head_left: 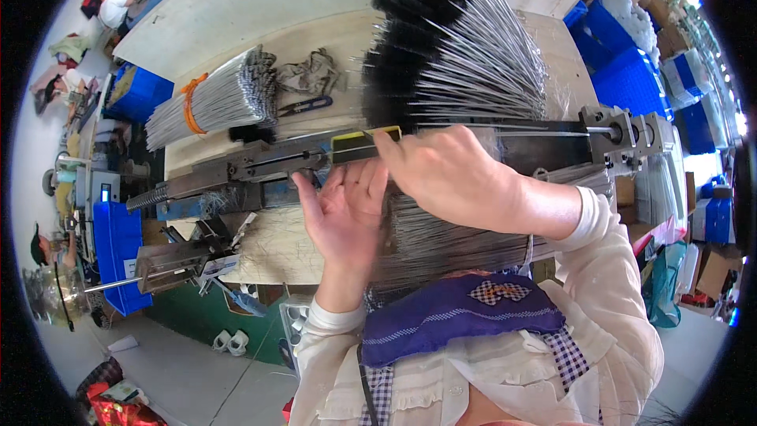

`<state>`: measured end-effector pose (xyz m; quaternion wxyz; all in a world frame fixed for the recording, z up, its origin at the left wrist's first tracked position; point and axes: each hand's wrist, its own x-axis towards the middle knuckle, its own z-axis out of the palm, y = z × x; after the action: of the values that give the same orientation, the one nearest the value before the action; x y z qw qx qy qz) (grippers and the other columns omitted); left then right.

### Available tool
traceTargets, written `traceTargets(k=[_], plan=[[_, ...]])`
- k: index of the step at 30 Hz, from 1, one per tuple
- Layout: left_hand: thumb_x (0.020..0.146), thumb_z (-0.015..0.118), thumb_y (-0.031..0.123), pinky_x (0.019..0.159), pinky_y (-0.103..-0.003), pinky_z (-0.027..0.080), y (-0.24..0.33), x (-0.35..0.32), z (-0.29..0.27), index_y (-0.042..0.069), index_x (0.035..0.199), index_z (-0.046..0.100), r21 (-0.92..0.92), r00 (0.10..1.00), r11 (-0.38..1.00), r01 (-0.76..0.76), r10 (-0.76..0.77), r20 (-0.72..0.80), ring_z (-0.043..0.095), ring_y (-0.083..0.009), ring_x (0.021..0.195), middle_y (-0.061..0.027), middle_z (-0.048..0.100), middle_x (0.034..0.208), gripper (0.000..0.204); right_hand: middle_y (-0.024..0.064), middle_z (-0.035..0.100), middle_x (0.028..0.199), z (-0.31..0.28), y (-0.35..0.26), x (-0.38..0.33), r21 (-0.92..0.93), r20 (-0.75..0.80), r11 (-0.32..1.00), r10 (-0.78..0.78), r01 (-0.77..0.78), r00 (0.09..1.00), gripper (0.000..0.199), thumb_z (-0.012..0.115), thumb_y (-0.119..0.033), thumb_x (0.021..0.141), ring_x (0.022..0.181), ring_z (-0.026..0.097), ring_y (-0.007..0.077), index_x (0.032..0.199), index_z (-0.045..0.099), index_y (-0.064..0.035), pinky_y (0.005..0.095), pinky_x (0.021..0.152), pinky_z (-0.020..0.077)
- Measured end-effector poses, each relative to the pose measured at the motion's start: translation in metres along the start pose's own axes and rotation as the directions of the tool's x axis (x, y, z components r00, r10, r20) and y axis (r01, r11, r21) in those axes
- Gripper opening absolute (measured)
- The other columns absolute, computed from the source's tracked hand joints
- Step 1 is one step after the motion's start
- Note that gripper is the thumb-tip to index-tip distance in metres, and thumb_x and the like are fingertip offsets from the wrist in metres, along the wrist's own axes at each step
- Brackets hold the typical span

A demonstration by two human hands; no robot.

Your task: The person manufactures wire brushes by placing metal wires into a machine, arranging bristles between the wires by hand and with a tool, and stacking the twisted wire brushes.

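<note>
My right hand (453,170) is curled over the long metal bench fixture (276,159), its index finger against a yellow-edged dark block (364,144). Whatever its folded fingers hold is hidden. Palm up, my left hand (343,209) lies just in front of the fixture with thumb and fingers apart, the fingertips below the block. A thin metal rod (544,133) runs along the fixture to the right of my right hand. Behind the fixture is a big pile of wire-stemmed brushes (481,55) with black bristles. Many loose wires (449,244) lie under my right forearm.
A wire bundle (213,99) tied with an orange band lies back left, near a crumpled cloth (311,72) and dark thread snips (306,105). A metal clamp device (185,259) stands front left. Blue bins (631,83) stand at right. Other people work at far left.
</note>
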<state>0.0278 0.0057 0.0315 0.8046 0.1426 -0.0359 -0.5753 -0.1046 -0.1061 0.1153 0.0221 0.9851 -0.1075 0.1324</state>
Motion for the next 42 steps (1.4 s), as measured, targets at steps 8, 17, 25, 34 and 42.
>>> traceTargets(k=[8, 17, 25, 34, 42], plan=[[0.097, 0.045, 0.043, 0.107, -0.045, 0.035, 0.005, 0.004, 0.014, -0.011, 0.128, 0.044, 0.160, 0.990, 0.977, 0.139, -0.134, -0.040, 0.046, -0.0311, 0.126, -0.0233, 0.048, 0.135, 0.062, 0.0189, 0.069, 0.097, 0.012, -0.010, -0.001, -0.020, 0.214, 0.994, -0.101, 0.108, 0.972, 0.026, 0.065, -0.012, 0.070, 0.076, 0.068, 0.0194, 0.089, 0.068, 0.0053, 0.0284, 0.052, 0.0495], [0.094, 0.042, 0.013, 0.117, -0.043, 0.022, -0.040, 0.020, -0.038, -0.014, 0.134, 0.034, 0.418, 0.991, 0.899, 0.127, -0.102, -0.083, 0.035, -0.0313, 0.134, -0.0241, 0.037, 0.143, 0.048, 0.0157, 0.059, 0.092, 0.039, -0.037, -0.158, 0.592, 0.208, 0.696, 0.355, -0.406, 0.911, 0.026, 0.054, -0.016, 0.085, 0.090, 0.063, 0.0330, 0.105, 0.048, 0.0003, 0.0436, 0.073, 0.0531], [0.094, 0.051, 0.014, 0.110, -0.047, 0.032, -0.072, -0.056, 0.004, -0.005, 0.141, 0.034, 0.940, 0.927, 0.341, -0.014, -0.348, 0.140, 0.041, -0.0372, 0.132, -0.0236, 0.038, 0.144, 0.054, 0.0168, 0.054, 0.079, -0.026, 0.006, -0.349, 0.355, -0.134, 0.351, 0.936, -0.866, 0.324, 0.019, 0.066, -0.016, 0.085, 0.074, 0.058, 0.0346, 0.090, 0.056, -0.0002, 0.0401, 0.066, 0.0485], [0.080, 0.070, 0.027, 0.107, -0.066, 0.020, -0.032, -0.112, -0.063, 0.003, 0.147, 0.016, 0.420, 0.737, -0.605, -0.676, -0.542, 0.404, 0.021, -0.0503, 0.137, -0.0328, 0.016, 0.149, 0.089, 0.0146, 0.066, 0.086, 0.005, -0.014, -0.358, 0.588, 0.032, 0.195, 0.964, -0.785, 0.263, 0.039, 0.076, -0.014, 0.078, 0.077, 0.065, 0.0192, 0.111, 0.058, 0.0006, 0.0313, 0.069, 0.0492], [0.058, 0.079, 0.018, 0.111, -0.063, 0.017, -0.027, -0.122, -0.088, -0.002, 0.145, 0.020, 0.247, 0.923, -0.890, -0.383, -0.355, 0.148, 0.041, -0.0418, 0.122, -0.0241, 0.041, 0.131, 0.107, 0.0131, 0.064, 0.075, 0.026, -0.027, -0.319, 0.592, 0.068, 0.213, 0.948, -0.777, 0.312, 0.033, 0.077, -0.014, 0.077, 0.064, 0.062, 0.0205, 0.099, 0.057, 0.0011, 0.0316, 0.058, 0.0483]])
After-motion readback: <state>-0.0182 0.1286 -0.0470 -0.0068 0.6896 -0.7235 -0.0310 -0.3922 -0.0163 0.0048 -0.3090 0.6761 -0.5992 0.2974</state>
